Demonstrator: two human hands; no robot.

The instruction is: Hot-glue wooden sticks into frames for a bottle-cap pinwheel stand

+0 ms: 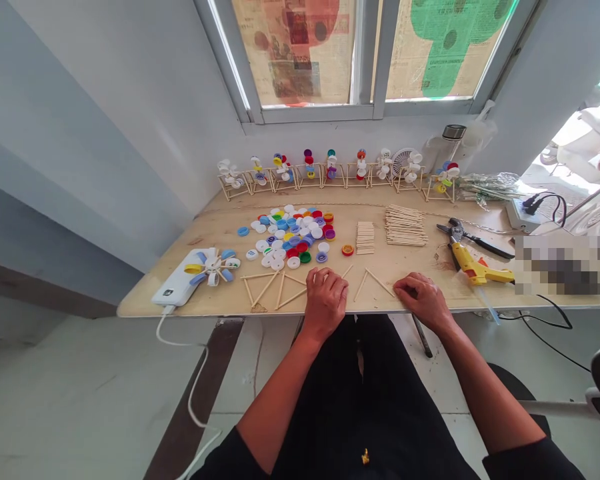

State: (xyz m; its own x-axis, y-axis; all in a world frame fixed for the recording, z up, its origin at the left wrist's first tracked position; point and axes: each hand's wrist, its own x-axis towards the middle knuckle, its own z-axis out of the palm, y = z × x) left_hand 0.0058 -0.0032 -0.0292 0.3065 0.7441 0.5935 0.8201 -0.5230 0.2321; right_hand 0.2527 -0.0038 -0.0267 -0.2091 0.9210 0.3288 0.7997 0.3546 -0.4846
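Observation:
My left hand (327,297) rests near the table's front edge, fingers curled down over thin wooden sticks; one stick (348,272) pokes out past its fingertips. To its right, two sticks (377,281) meet in an upside-down V. At the V's right foot, the pinched fingers of my right hand (423,300) close on the stick's end. Left of my left hand, several sticks lie in triangle shapes (265,290). Behind them spreads a heap of coloured bottle caps (293,233). A single red and yellow cap (347,250) lies apart, beside short sticks (365,238) and longer sticks (406,225).
A yellow glue gun (483,272) and pliers (457,230) lie at right. A cap pinwheel (213,267) rests on a white power bank (180,279) at left. Several cap pinwheels on stick frames (310,175) line the back. A power strip (525,217) sits back right.

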